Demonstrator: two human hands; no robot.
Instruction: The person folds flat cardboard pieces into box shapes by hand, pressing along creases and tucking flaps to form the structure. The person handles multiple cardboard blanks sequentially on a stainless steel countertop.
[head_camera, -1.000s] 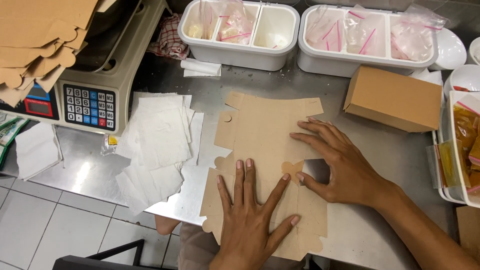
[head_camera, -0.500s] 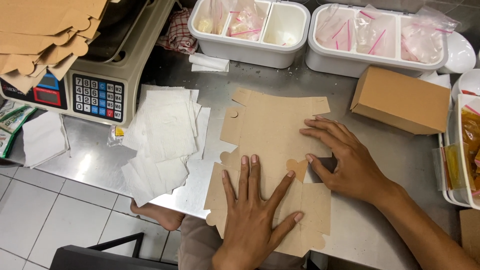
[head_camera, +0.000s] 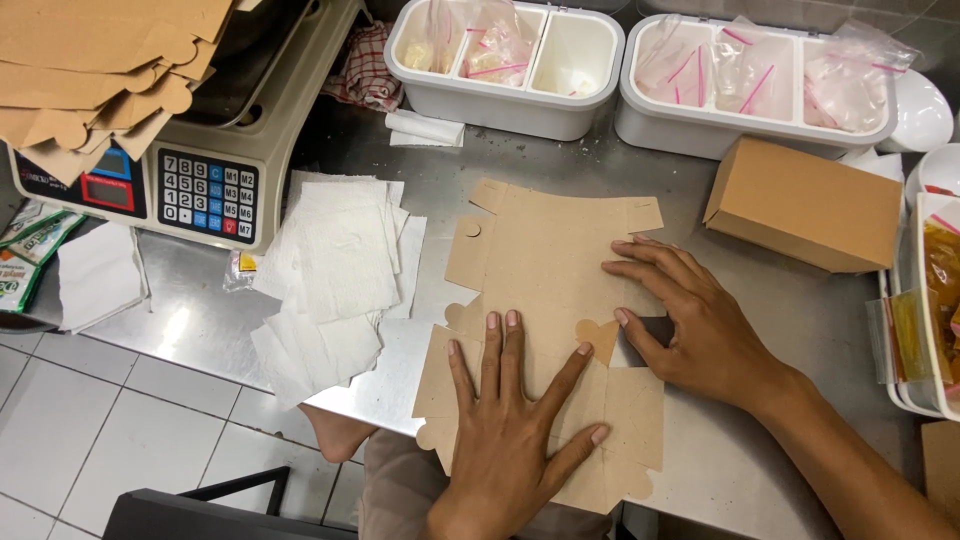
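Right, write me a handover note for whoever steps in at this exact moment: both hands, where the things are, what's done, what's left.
Left hand: flat, fingers spread, pressing the near half of the flat cardboard box blank onto the steel counter.
Right hand: palm down on the blank's right side, thumb by a rounded tab at the edge. Neither hand grips anything.
Nearby: one assembled brown box to the right, a pile of white paper sheets to the left, more blanks stacked on the scale.
Done: blank laid out flat, one box already made up.
Left: no panel is folded up yet, so the whole folding.
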